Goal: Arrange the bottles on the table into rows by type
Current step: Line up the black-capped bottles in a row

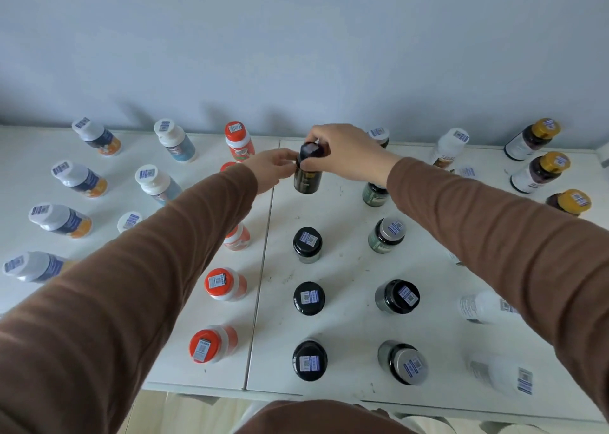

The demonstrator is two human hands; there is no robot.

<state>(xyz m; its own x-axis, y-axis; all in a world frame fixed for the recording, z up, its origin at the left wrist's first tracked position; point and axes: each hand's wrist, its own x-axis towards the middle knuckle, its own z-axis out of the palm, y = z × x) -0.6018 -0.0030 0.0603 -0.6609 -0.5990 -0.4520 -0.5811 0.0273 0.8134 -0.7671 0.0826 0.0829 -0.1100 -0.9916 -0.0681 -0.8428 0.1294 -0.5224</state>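
Gripping the black-capped bottle (pixel 307 173) by its lid, the right hand (pixel 342 153) curls fingers and thumb around the cap from above, which lets the bottle be set down upright without knocking its neighbours. It sits at the far end of the black-capped column (pixel 309 298), in line with the three dark-lidded bottles nearer the person, so this looks like the last slot of that row being filled. Its base seems to touch the surface (pixel 346 268), though the angle makes that hard to confirm. The left hand (pixel 273 170) reaches in from the other side, fingertips pinching the bottle's shoulder just below the cap, probably to steady or square it.

Everything else is already sorted in columns running away from the person: orange-capped bottles (pixel 217 283) left of the seam, white-capped ones with blue-and-orange labels (pixel 79 179) at far left, pale blue bottles (pixel 158 183) next to them, grey-lidded green bottles (pixel 387 234) right of the black column, and gold-capped bottles (pixel 540 170) at the far right. Spacing between columns keeps types distinct.
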